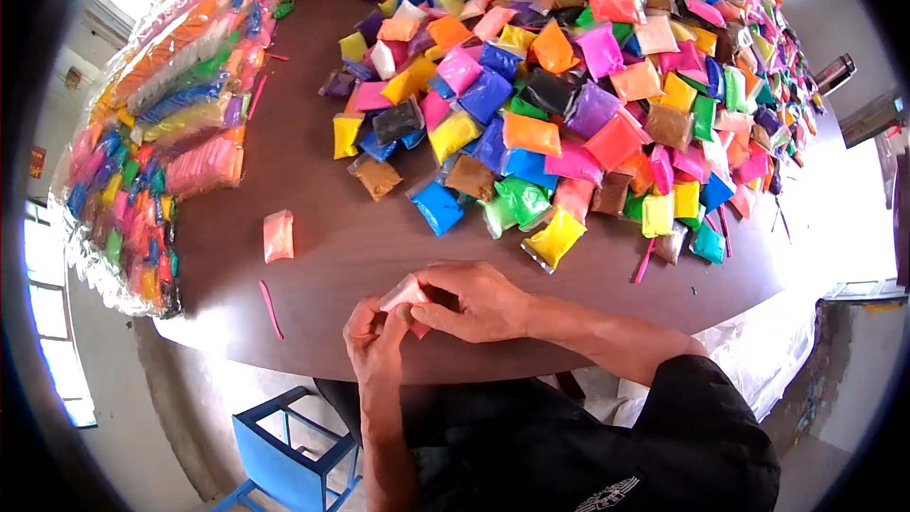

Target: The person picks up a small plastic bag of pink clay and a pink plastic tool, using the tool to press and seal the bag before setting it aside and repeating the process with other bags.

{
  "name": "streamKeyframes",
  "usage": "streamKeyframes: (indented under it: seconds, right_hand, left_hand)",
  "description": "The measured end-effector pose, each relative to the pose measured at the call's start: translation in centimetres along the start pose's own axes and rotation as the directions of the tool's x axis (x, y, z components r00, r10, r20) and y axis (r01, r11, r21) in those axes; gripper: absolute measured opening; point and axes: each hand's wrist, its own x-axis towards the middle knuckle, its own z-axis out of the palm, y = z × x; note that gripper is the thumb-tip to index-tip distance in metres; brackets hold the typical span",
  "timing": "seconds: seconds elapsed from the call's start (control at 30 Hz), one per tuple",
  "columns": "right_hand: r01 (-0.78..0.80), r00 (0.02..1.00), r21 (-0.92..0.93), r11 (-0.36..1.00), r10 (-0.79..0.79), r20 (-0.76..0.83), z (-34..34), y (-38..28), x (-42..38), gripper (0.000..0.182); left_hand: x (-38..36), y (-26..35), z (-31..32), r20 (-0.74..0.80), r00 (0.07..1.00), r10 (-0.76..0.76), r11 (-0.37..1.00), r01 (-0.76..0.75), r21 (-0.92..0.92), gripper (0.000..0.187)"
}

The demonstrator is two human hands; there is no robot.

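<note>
Near the table's front edge, my left hand (377,330) and my right hand (477,301) come together, both closed on a small pink packet (406,294) in clear wrapping. My fingers and thumbs cover most of it; its upper end shows between them. To the left of my hands lies another light pink packet (279,235), flat on the table. Below that one is a thin pink plastic stick (271,309). Beyond my hands, a yellow packet (555,239) and a blue packet (437,208) lie at the near edge of a large heap of coloured packets (578,85).
Bundled packets in clear plastic (190,104) line the table's left side. More pink sticks, one a pink stick (645,261), lie by the heap's right front. A blue stool (284,460) stands below the brown table (332,256). Clear plastic sheeting (768,351) hangs at the right.
</note>
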Motion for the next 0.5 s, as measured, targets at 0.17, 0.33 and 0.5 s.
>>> streamKeyframes:
  seconds: [0.17, 0.33, 0.5]
  right_hand:
    - [0.023, 0.999, 0.004, 1.0, -0.023, -0.031, 0.4, 1.2, 0.0, 0.017]
    - [0.074, 0.997, 0.045, 0.996, -0.072, -0.039, 0.6, 1.9, -0.1, 0.018]
    - [0.121, 0.99, 0.0, 0.993, -0.121, -0.068, 0.9, 1.6, -0.1, 0.026]
  left_hand:
    - [0.2, -0.2, -0.1, -0.037, 0.999, 0.0, 1.0, 0.0, 0.011, 0.018]
    - [0.1, -1.1, -1.1, -0.043, 0.999, 0.01, 0.996, -0.013, -0.085, 0.025]
    - [0.2, 0.1, 0.2, -0.014, 1.0, 0.0, 0.99, -0.002, -0.139, 0.018]
